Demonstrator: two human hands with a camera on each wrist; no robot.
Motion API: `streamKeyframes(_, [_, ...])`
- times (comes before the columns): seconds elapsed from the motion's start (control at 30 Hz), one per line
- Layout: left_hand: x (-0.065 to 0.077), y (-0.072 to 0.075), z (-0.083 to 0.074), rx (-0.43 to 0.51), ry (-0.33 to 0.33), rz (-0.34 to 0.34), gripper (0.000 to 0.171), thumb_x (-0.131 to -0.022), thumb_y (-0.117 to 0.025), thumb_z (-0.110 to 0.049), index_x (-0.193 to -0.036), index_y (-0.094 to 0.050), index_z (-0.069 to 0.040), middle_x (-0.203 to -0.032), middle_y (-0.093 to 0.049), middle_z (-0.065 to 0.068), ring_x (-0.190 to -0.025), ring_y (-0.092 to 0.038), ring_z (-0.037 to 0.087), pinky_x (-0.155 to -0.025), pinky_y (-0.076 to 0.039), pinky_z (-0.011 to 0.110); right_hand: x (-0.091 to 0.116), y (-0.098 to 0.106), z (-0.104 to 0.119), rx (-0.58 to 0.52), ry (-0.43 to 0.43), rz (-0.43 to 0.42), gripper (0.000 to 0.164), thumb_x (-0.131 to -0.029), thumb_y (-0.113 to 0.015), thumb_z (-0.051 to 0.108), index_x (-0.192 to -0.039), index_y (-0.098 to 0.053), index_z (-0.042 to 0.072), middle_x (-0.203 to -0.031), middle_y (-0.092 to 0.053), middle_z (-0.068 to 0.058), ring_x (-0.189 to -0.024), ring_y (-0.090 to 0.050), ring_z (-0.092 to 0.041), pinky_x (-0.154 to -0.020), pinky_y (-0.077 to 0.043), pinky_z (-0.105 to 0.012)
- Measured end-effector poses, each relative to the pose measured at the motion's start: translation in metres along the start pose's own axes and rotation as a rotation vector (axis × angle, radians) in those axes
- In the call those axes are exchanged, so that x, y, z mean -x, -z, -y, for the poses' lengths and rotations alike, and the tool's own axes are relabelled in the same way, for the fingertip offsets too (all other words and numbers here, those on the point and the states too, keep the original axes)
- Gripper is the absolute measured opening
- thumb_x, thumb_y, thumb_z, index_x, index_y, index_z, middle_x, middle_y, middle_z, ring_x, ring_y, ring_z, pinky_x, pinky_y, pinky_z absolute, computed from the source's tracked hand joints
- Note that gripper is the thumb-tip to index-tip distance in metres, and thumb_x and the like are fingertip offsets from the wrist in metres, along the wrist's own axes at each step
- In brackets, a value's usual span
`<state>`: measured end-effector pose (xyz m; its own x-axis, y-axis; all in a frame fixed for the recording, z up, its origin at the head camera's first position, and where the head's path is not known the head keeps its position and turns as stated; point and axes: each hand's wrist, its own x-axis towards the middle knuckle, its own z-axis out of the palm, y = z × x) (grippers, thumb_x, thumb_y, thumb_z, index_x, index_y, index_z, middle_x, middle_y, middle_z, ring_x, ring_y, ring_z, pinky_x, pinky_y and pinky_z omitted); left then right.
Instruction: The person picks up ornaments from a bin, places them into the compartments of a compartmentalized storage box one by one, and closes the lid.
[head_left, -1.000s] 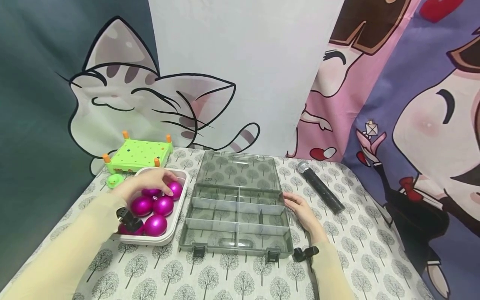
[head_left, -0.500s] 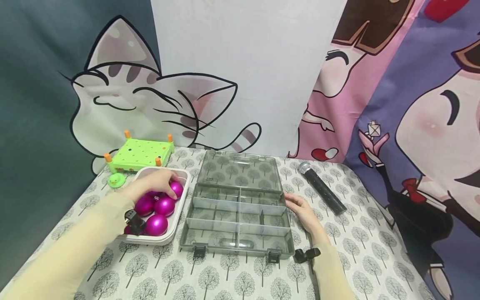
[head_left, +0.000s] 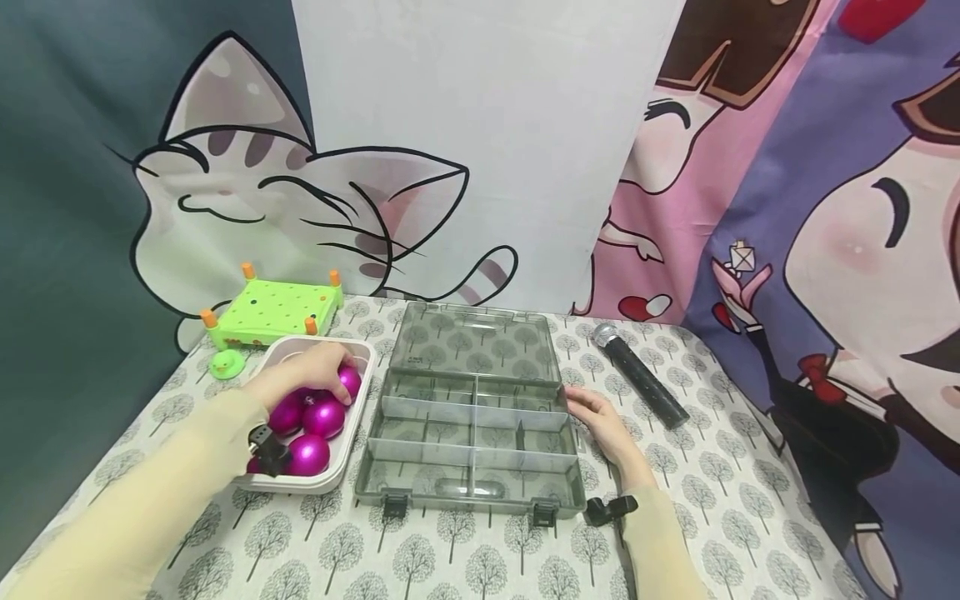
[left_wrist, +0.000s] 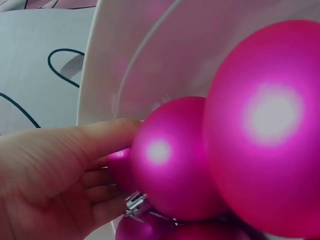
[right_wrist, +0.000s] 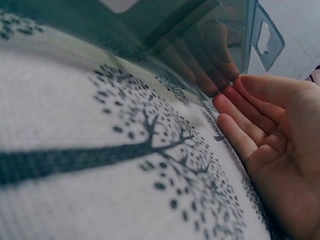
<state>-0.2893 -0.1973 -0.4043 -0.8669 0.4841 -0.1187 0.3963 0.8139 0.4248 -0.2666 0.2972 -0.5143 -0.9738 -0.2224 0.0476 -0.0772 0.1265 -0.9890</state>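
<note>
Several shiny magenta Christmas baubles (head_left: 323,416) lie in a white plastic tub (head_left: 335,480) at the left of the head view. My left hand (head_left: 318,367) reaches into the tub's far right part, with thumb and fingers curled round one bauble (head_left: 348,382). In the left wrist view this bauble (left_wrist: 119,167) is mostly hidden behind nearer ones. A grey see-through compartment box (head_left: 469,501) stands in the middle, lid folded back. Fingertips of my right hand (head_left: 605,421) touch the box's right side; in the right wrist view the hand (right_wrist: 280,130) lies against its wall.
Behind the tub stands a green toy platform (head_left: 277,308) with orange pegs, and a small green duck toy (head_left: 227,364) lies at its left. A black microphone (head_left: 643,379) with a silver head lies right of the box. Printed curtains hang behind the table.
My left hand has sunk slightly lower round the far right bauble, and its fingers have closed in on it. The right hand stays at the box's side.
</note>
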Motion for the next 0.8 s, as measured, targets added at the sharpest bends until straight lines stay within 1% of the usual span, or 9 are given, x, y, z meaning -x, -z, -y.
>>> streamKeyframes(0.1, [0.003, 0.004, 0.001, 0.021, 0.017, -0.003, 0.064, -0.061, -0.088, -0.020, -0.112, -0.065, 0.010, -0.108, -0.068, 0.025, -0.099, -0.064, 0.039, -0.093, -0.049, 0.055, 0.000, 0.000, 0.000, 0.000, -0.007, 0.003, 0.046, -0.097, -0.056, 0.010, -0.134, -0.046, -0.015, -0.115, -0.065, 0.016, -0.107, -0.060, 0.004, -0.097, -0.045, -0.011])
streamKeyframes(0.17, [0.005, 0.008, 0.001, 0.036, 0.027, -0.005, 0.064, -0.062, -0.087, -0.020, -0.114, -0.065, 0.009, -0.110, -0.067, 0.026, -0.101, -0.063, 0.040, -0.094, -0.049, 0.056, 0.000, -0.001, 0.000, 0.001, -0.010, 0.002, 0.046, -0.097, -0.056, 0.010, -0.134, -0.046, -0.015, -0.114, -0.065, 0.018, -0.107, -0.059, 0.005, -0.097, -0.044, -0.011])
streamKeyframes(0.27, [0.009, 0.014, 0.002, 0.058, 0.051, -0.006, 0.063, -0.065, -0.087, -0.021, -0.116, -0.065, 0.007, -0.110, -0.068, 0.025, -0.099, -0.065, 0.037, -0.092, -0.050, 0.055, 0.000, -0.001, 0.000, 0.000, -0.013, -0.005, 0.046, -0.097, -0.057, 0.010, -0.134, -0.046, -0.015, -0.112, -0.065, 0.020, -0.107, -0.059, 0.005, -0.096, -0.044, -0.011])
streamKeyframes(0.43, [0.015, 0.026, 0.003, 0.086, 0.061, -0.019, 0.067, -0.067, -0.086, -0.024, -0.121, -0.062, 0.008, -0.115, -0.066, 0.028, -0.095, -0.066, 0.035, -0.087, -0.054, 0.052, 0.001, -0.001, 0.000, 0.001, -0.018, -0.011, 0.045, -0.096, -0.056, 0.009, -0.134, -0.046, -0.015, -0.110, -0.065, 0.022, -0.105, -0.061, 0.004, -0.096, -0.045, -0.011])
streamKeyframes(0.5, [0.017, 0.031, 0.002, 0.096, 0.060, -0.034, 0.069, -0.068, -0.086, -0.025, -0.123, -0.060, 0.008, -0.119, -0.063, 0.030, -0.097, -0.066, 0.037, -0.088, -0.054, 0.052, 0.001, -0.001, 0.000, 0.006, -0.018, -0.011, 0.045, -0.097, -0.056, 0.008, -0.134, -0.045, -0.016, -0.109, -0.065, 0.022, -0.104, -0.061, 0.004, -0.096, -0.045, -0.011])
streamKeyframes(0.63, [0.020, 0.042, -0.002, 0.109, 0.047, -0.083, 0.068, -0.071, -0.085, -0.026, -0.126, -0.060, 0.006, -0.123, -0.063, 0.029, -0.103, -0.065, 0.038, -0.091, -0.053, 0.051, 0.001, -0.001, 0.000, 0.003, -0.029, -0.016, 0.045, -0.097, -0.056, 0.009, -0.134, -0.046, -0.015, -0.109, -0.065, 0.021, -0.104, -0.061, 0.004, -0.096, -0.045, -0.012])
streamKeyframes(0.73, [0.022, 0.051, -0.009, 0.125, 0.039, -0.123, 0.068, -0.072, -0.085, -0.025, -0.127, -0.060, 0.005, -0.123, -0.064, 0.028, -0.103, -0.066, 0.036, -0.091, -0.053, 0.049, 0.001, -0.001, 0.000, -0.007, -0.031, -0.014, 0.045, -0.097, -0.056, 0.009, -0.134, -0.047, -0.015, -0.110, -0.066, 0.019, -0.105, -0.061, 0.005, -0.096, -0.045, -0.011])
streamKeyframes(0.8, [0.020, 0.056, -0.016, 0.138, 0.031, -0.147, 0.068, -0.072, -0.085, -0.025, -0.128, -0.060, 0.003, -0.124, -0.064, 0.026, -0.105, -0.065, 0.036, -0.093, -0.052, 0.049, 0.003, -0.001, 0.004, -0.011, -0.032, -0.010, 0.045, -0.097, -0.055, 0.008, -0.135, -0.045, -0.016, -0.110, -0.065, 0.019, -0.104, -0.061, 0.005, -0.095, -0.045, -0.011])
